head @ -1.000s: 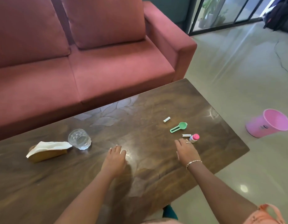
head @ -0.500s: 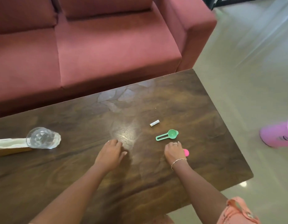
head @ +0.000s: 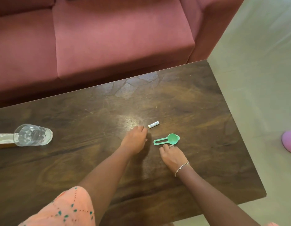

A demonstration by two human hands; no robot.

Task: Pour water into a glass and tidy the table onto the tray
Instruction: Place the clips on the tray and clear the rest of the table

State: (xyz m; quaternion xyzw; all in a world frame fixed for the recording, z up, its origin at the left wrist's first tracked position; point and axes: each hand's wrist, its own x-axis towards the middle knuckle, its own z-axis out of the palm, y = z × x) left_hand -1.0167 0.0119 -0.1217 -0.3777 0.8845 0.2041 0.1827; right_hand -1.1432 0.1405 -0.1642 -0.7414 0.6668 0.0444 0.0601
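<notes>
We look down on a dark wooden table (head: 206, 103) set in front of a red sofa (head: 121, 38). As we judge it, the tidying has barely begun: small things lie loose on the table, and no tray and no jug of water are in view. A clear glass (head: 32, 135) stands near the table's left edge, against a napkin holder (head: 1, 141) that the frame cuts off. We cannot tell whether the glass holds any water, so the pouring may or may not be done. Right of centre lies a small white cylinder (head: 153, 124), perhaps a battery. Just nearer and to its right is a green plastic scoop (head: 167, 139), its bowl empty. The left hand (head: 135, 139) lies palm down with its fingertips just beside the cylinder's left end. Its grip is loose, the fingers fairly straight and close together, pinching nothing we can see. The right hand (head: 172, 154), a bracelet at its wrist, sits just on the near side of the scoop, knuckles almost touching the bowl. Its grip is curled under the palm, and we cannot tell whether it encloses anything. At the right edge, on the floor, part of a pink bin (head: 290, 141) shows, its inside hidden. Left to do, by our reckoning: gather the cylinder, the scoop and the glass onto a tray.
</notes>
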